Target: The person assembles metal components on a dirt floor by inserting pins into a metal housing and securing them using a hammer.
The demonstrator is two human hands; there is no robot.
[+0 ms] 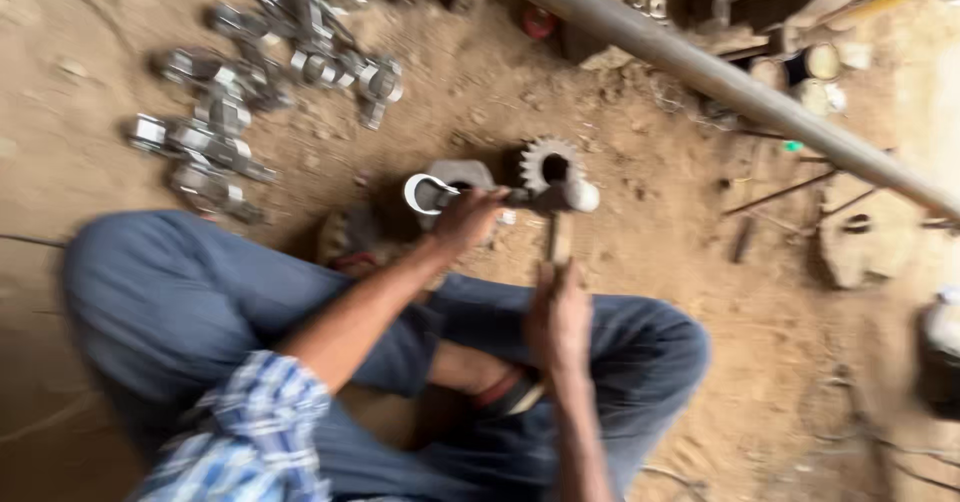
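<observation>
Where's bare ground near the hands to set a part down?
Bare dirt lies between the pile of metal parts and the gear, and right of the hammer toward the rods. It is crowded around the left hand, the right hand and under the pipe.

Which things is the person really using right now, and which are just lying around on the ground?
In use:
- left hand gripping a dark rod against a metal ring
- right hand holding a hammer by its wooden handle
- toothed gear right by the hammer head

Just lying about:
- heap of shiny metal parts on the dirt
- long grey pipe
- thin rods on the ground
</observation>
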